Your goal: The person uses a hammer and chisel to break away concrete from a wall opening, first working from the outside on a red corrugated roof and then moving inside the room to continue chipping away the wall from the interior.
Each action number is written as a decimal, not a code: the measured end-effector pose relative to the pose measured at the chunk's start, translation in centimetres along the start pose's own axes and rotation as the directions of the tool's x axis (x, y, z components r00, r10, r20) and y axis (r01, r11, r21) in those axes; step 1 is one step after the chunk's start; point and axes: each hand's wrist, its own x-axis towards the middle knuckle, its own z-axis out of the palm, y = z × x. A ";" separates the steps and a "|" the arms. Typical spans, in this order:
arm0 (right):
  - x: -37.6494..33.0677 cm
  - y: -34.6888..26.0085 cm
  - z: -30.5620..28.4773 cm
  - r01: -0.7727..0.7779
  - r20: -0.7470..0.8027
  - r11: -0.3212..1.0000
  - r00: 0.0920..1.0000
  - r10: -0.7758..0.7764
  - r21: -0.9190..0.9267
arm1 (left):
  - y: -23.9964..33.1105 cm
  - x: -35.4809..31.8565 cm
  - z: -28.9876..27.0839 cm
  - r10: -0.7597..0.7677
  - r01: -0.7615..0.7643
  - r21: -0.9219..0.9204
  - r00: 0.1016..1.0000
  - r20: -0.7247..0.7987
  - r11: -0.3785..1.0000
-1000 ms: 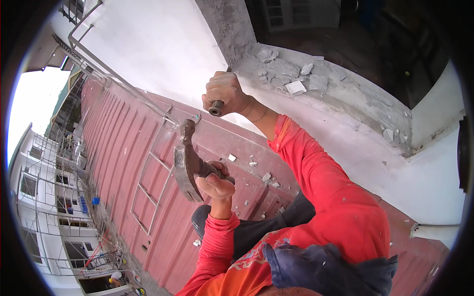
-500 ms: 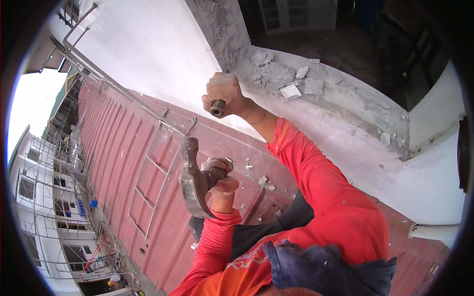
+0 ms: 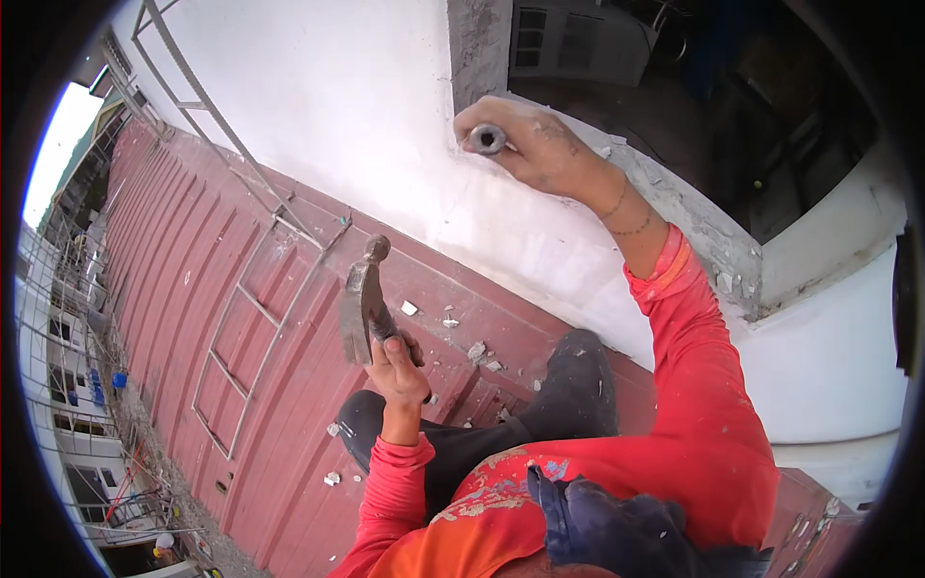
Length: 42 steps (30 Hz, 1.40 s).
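My left hand (image 3: 397, 376) is closed around the handle of a claw hammer (image 3: 362, 294), its worn grey head raised over the red roof. My right hand (image 3: 540, 144) grips a steel chisel (image 3: 488, 140) up by the corner of the window opening. The chisel's round end, with a dark hollow in the middle, faces me; its far end is hidden behind my fist. Hammer and chisel are well apart. Beyond the fist runs the chipped concrete sill (image 3: 708, 217), partly covered by my hand and forearm.
Broken bits of concrete (image 3: 477, 353) lie on the ribbed red metal roof (image 3: 289, 385) near my legs. A metal ladder (image 3: 258, 306) rests on the roof along the white wall (image 3: 337, 116). Dark interior shows through the opening; scaffolding (image 3: 67, 356) stands far left.
My right hand and the chisel have moved right and slightly up, covering part of the sill. The left hand with the hammer has shifted a little left, and the view has turned.
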 end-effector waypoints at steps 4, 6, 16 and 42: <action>2.4 6.4 -3.3 -0.229 -0.171 0.966 0.953 0.248 0.122 | -2.8 -1.1 -1.4 -0.035 0.036 -0.018 0.998 0.056 0.999; 3.8 12.9 -4.0 -0.338 -0.317 0.909 0.858 0.404 0.244 | -4.7 -1.4 -1.7 -0.101 0.104 -0.041 0.992 0.080 0.994; 0.2 9.4 4.7 -0.332 -0.318 0.827 0.806 0.499 0.454 | -8.7 -1.3 -4.8 -0.286 0.283 0.138 0.958 0.004 0.949; 2.4 12.0 2.6 -0.453 -0.234 0.887 0.876 0.422 -0.094 | -8.3 -0.2 -5.6 -0.355 0.359 0.058 0.933 -0.062 0.932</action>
